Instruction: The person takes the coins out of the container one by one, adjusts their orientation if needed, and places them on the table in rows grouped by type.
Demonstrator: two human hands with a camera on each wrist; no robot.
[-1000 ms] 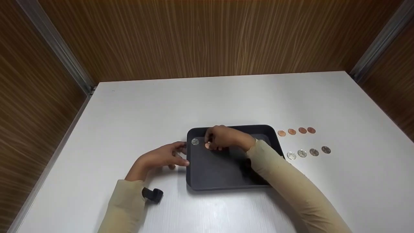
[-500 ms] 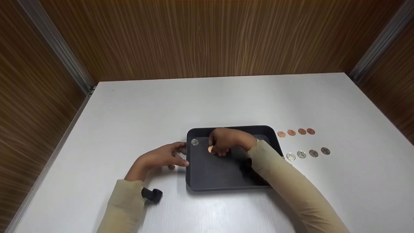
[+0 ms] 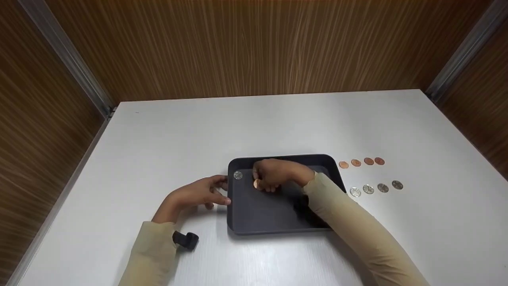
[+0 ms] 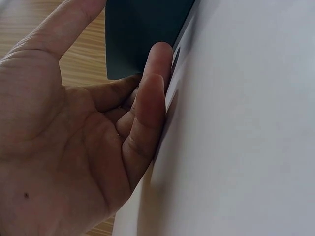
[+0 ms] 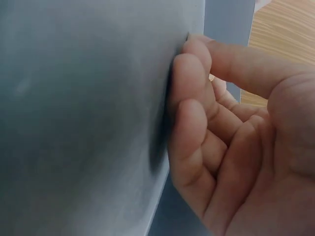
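Dark tray [image 3: 274, 216] on counter [image 3: 254, 127] holds silver coin [image 3: 238, 175] in far-left corner; right hand [image 3: 274, 174] curled, pinching copper coin [image 3: 256, 184] over tray floor; left hand [image 3: 198, 193] relaxed, fingers touching tray's left wall.

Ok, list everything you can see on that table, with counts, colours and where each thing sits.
Tray: one, dark grey, middle of the table.
Silver coin in tray: one, far left corner.
Copper coin in tray: one, under the right hand's fingers.
Copper coins: four, in a row right of the tray.
Silver coins: four, in a nearer row.
Table: one, white.
Walls: brown wood grain.
Left hand: against the tray's left edge, beige sleeve.
Right hand: inside the tray, at the copper coin.
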